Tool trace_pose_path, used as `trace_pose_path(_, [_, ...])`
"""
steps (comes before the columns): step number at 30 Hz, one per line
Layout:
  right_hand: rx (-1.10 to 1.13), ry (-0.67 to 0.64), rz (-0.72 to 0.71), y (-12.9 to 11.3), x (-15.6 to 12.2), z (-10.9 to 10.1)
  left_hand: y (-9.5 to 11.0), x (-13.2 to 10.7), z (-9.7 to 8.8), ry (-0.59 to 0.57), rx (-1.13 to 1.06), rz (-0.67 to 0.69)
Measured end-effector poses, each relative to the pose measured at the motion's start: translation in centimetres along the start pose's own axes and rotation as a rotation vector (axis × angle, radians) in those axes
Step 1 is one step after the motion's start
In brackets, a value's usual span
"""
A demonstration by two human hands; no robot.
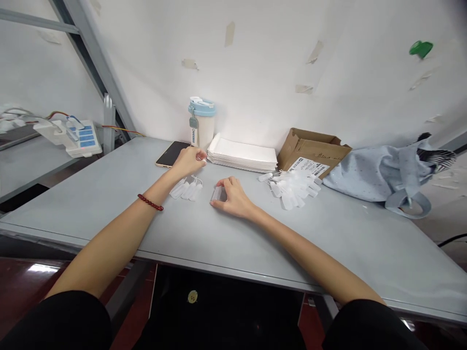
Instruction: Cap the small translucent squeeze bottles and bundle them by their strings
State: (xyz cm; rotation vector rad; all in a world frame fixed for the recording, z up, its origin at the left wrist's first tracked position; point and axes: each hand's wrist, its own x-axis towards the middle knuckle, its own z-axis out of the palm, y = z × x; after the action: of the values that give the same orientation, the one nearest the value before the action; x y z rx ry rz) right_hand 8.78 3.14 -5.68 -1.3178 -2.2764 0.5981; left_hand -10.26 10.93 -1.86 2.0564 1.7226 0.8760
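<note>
My left hand [189, 162] is closed in a pinch just in front of the phone. A small whitish bit shows at its fingertips, too small to name. Right below that hand lies a short row of white tags with string loops [188, 189]. My right hand [233, 198] curls its thumb and fingers round a small clear plastic piece [217, 193], which rests at the tabletop and is partly hidden by the fingers. To the right of this hand, a loose pile of similar white tags [292, 188] spreads in front of the cardboard box.
Along the wall stand a blue-lidded cup [204, 124], a stack of white envelopes [242, 153], an open cardboard box [314, 148] and a light-blue fabric bag [372, 172]. A phone [172, 154] lies on the grey table [204, 233]. A power strip [85, 138] sits left, beyond the frame post.
</note>
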Motion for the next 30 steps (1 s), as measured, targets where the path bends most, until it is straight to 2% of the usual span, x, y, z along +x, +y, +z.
trace_pose_path(5, [0.041,0.019,-0.042,1.1,-1.1,-1.2,1.1,-0.8,0.8,-0.065,-0.103,0.036])
trace_pose_path(12, [0.161,0.210,-0.085,2.6,-4.0,-3.3,5.0,-3.8,2.2,-0.382,-0.490,0.145])
trace_pose_path(16, [0.181,0.283,-0.162,3.1,-5.1,-4.0,6.2,-4.9,2.5,-0.396,-0.661,0.155])
trace_pose_path(19, [0.178,0.312,-0.219,3.0,-5.1,-4.0,6.5,-5.2,2.5,-0.351,-0.740,0.128])
trace_pose_path(22, [0.115,0.338,-0.264,2.9,-5.0,-3.8,6.6,-5.3,2.3,-0.305,-0.741,0.116])
trace_pose_path(30, [-0.211,0.301,-0.378,2.5,-5.3,-3.6,6.4,-5.2,2.1,-0.324,-0.696,0.155])
